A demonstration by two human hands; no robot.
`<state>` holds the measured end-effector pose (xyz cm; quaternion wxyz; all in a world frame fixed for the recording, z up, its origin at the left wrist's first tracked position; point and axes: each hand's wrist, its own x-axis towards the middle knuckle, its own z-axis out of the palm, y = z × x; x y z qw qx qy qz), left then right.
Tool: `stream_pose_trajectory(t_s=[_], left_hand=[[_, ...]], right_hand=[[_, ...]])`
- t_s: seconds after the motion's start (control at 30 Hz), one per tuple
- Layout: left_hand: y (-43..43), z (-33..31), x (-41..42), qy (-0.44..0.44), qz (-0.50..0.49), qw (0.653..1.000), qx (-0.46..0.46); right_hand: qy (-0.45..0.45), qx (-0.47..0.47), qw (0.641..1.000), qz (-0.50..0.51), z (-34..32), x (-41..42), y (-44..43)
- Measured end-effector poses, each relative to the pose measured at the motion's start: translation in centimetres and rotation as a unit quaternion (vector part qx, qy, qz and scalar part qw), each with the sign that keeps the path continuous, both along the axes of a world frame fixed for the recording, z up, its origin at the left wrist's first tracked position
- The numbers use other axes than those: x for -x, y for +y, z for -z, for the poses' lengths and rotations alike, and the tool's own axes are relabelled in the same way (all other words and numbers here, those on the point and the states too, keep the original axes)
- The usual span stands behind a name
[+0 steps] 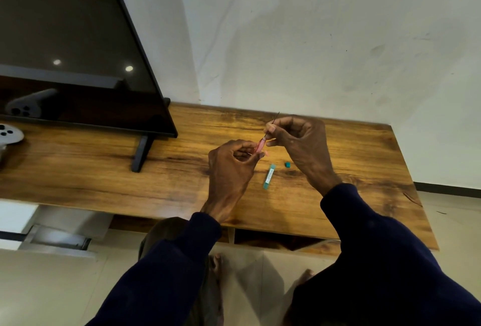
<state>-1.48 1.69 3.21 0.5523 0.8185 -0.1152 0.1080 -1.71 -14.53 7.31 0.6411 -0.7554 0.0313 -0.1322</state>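
- The teal tube [269, 176] lies flat on the wooden worktop [104, 174], its length running roughly away from the person; every place below is told from it.
- The left hand [231, 159] hangs above the worktop just left of the teal tube and a little beyond it. Its fingers are curled in, and thumb and fingertips pinch the lower end of a pink tube [261, 144].
- The pink tube stands tilted, its top leaning to the right, just beyond the teal tube's far end and clear of the worktop.
- The right hand [299, 141] is raised beyond and to the right of the teal tube. Its fingers are bent, and thumb and forefinger pinch a thin dark rod [272, 124].
- The rod slants in line with the pink tube. Its lower end meets the pink tube's top and its upper end pokes out past the fingers, farther from the teal tube.
- A small teal cap [287, 164] sits on the worktop just right of the teal tube's far end, apart from it and under the right hand's wrist.
- Both arms wear dark sleeves [377, 247].
- A dark screen [65, 39] on a black foot [141, 152] stands well to the left of the teal tube.
- A white controller [9, 134] rests farther left, at the picture's edge.
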Motion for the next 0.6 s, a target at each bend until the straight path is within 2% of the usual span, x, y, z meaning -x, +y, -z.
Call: stream_pose_trajectory(t_s=[0.4, 0.6], left_hand=[[0.01, -0.10, 0.10, 0.004, -0.001, 1.000, 0.005], [-0.15, -0.03, -0.08, 0.006, -0.001, 1.000, 0.002]], right_hand=[[0.009, 0.009, 1.000, 0.001, 0.30, 0.13, -0.08], [0.019, 0.047, 0.999, -0.014, 0.66, 0.01, -0.11]])
